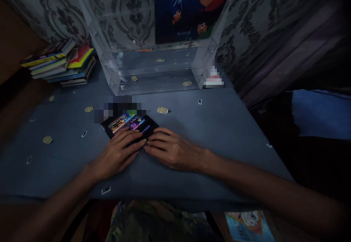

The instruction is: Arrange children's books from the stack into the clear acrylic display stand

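Note:
A flat black item (146,125) with small bright coloured pictures lies tilted on the cloth-covered table; its far part is blurred out by blocks. Whether it is a book or a tablet, I cannot tell. My left hand (117,152) rests palm down across its near edge, fingers stretched over the lower pictures. From the right, my right hand (174,148) lies over the near right corner with its fingers slightly bent and palm down. The fingertips of both hands almost meet at the near corner, which they hide.
A clear plastic rack (161,82) stands behind, holding a dark blue picture book (189,15). Stacked books (60,62) sit at the back left. Beside the rack is a small blurred object (214,81). Another book (249,225) lies below the table's front edge.

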`<state>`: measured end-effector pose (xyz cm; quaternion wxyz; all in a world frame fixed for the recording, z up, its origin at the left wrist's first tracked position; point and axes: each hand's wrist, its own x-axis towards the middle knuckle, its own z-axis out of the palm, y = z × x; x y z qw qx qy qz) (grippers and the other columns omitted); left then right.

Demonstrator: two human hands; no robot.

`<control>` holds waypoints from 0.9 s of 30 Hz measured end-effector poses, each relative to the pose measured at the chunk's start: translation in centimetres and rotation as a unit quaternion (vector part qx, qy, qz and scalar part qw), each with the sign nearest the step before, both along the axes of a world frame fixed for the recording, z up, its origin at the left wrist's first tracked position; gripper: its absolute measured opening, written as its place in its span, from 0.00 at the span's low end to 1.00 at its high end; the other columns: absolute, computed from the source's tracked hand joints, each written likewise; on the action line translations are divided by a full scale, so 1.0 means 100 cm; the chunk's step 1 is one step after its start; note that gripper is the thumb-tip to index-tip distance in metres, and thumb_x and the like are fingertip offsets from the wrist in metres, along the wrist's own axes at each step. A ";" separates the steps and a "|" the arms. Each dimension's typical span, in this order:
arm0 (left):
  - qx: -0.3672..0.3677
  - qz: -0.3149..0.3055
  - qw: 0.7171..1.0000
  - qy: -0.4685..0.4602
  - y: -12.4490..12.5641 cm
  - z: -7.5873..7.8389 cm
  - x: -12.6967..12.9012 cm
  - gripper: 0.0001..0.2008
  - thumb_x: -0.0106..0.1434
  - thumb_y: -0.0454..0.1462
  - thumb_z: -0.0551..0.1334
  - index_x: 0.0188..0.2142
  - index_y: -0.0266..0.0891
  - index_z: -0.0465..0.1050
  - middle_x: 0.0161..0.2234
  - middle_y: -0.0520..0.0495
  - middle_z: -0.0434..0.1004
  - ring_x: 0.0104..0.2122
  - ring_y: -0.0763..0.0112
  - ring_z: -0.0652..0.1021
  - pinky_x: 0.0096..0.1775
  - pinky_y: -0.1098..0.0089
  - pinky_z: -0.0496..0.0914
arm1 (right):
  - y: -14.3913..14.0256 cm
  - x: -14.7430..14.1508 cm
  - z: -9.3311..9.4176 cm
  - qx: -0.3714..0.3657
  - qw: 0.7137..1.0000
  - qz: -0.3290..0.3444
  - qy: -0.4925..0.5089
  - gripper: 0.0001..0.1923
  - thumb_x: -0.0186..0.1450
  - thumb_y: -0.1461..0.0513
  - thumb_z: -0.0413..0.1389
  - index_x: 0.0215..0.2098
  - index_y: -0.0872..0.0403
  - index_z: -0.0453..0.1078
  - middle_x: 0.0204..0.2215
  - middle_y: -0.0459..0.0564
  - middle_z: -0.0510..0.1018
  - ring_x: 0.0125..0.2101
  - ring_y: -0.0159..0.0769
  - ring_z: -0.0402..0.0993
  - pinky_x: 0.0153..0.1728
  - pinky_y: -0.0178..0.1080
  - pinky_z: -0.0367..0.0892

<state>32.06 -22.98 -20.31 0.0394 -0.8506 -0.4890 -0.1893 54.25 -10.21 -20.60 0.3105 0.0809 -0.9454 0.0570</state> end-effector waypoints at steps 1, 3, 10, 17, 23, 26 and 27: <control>0.001 -0.001 1.000 -0.001 0.000 0.000 0.000 0.19 0.68 0.31 0.61 0.58 0.38 0.69 0.55 0.39 0.76 0.57 0.60 0.74 0.60 0.51 0.69 | 0.001 0.000 0.000 -0.002 1.000 -0.003 0.007 0.12 0.73 0.68 0.50 0.43 0.58 0.77 0.36 0.52 0.84 0.42 0.37 0.77 0.54 0.45 0.70; 0.002 -0.001 1.000 0.000 0.000 -0.001 0.000 0.18 0.68 0.31 0.61 0.58 0.38 0.70 0.55 0.40 0.77 0.57 0.60 0.75 0.60 0.51 0.69 | 0.004 0.000 -0.001 -0.009 0.999 -0.027 0.015 0.12 0.73 0.67 0.50 0.44 0.58 0.77 0.40 0.54 0.84 0.44 0.39 0.77 0.53 0.46 0.71; -0.011 0.009 1.000 -0.002 -0.001 -0.002 0.000 0.19 0.69 0.32 0.61 0.59 0.40 0.70 0.56 0.42 0.77 0.58 0.61 0.74 0.62 0.52 0.67 | 0.016 0.000 -0.010 -0.051 0.991 -0.119 -0.014 0.12 0.71 0.69 0.52 0.47 0.57 0.76 0.45 0.56 0.83 0.47 0.45 0.77 0.48 0.49 0.73; -0.037 -0.022 0.999 -0.025 -0.010 0.004 -0.005 0.19 0.69 0.31 0.59 0.58 0.42 0.70 0.55 0.45 0.78 0.58 0.64 0.75 0.65 0.54 0.64 | -0.004 0.008 -0.003 -0.042 0.991 -0.120 -0.042 0.10 0.70 0.68 0.54 0.47 0.60 0.75 0.43 0.59 0.83 0.42 0.43 0.76 0.44 0.46 0.73; -0.088 -0.059 0.993 -0.049 -0.017 0.015 -0.012 0.19 0.66 0.28 0.57 0.55 0.42 0.71 0.55 0.45 0.78 0.58 0.66 0.75 0.68 0.55 0.57 | -0.032 0.015 -0.001 -0.031 0.991 -0.119 -0.048 0.11 0.71 0.65 0.52 0.45 0.61 0.75 0.45 0.61 0.82 0.39 0.42 0.75 0.42 0.43 0.75; -0.108 -0.055 0.991 -0.060 -0.019 0.019 -0.019 0.20 0.63 0.26 0.56 0.52 0.43 0.71 0.56 0.45 0.77 0.60 0.66 0.73 0.69 0.53 0.53 | -0.042 0.015 -0.003 -0.019 0.991 -0.117 -0.059 0.11 0.70 0.64 0.52 0.45 0.60 0.75 0.47 0.62 0.81 0.40 0.43 0.75 0.43 0.45 0.75; -0.114 -0.051 0.990 -0.067 -0.019 0.020 -0.021 0.20 0.62 0.26 0.55 0.51 0.43 0.71 0.56 0.45 0.76 0.60 0.66 0.72 0.70 0.53 0.52 | -0.045 0.013 -0.003 -0.012 0.992 -0.109 -0.063 0.11 0.70 0.64 0.52 0.45 0.60 0.75 0.47 0.63 0.81 0.41 0.44 0.75 0.44 0.45 0.75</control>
